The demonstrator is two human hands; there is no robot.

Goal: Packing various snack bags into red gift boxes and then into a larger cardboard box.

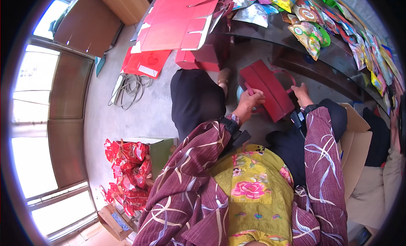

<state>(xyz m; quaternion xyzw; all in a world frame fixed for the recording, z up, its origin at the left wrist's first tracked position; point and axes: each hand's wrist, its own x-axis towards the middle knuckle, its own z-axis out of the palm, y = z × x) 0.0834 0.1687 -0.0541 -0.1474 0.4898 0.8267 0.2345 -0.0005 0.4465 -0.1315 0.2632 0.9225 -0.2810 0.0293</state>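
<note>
A red cardboard gift box [266, 90] with ribbon handles is held above the floor between my knees. My left hand [250, 102] pinches the pink ribbon handle [249, 88] on its near left side. On the other side, my right hand [301, 93] grips the end of a second ribbon handle [281, 73], which arcs out from the box. A seam runs along the middle of the box's upward face. Part of a pale round object [239, 93] shows behind my left hand, mostly hidden.
Snack packets [304, 36] cover a dark glass table [269, 35] ahead. Flattened red cartons [177, 20] jut over its left end. Red boxes [203, 57], a coiled cable [133, 89] and red-wrapped bundles [130, 173] lie to the left. An open cardboard box [355, 144] stands right.
</note>
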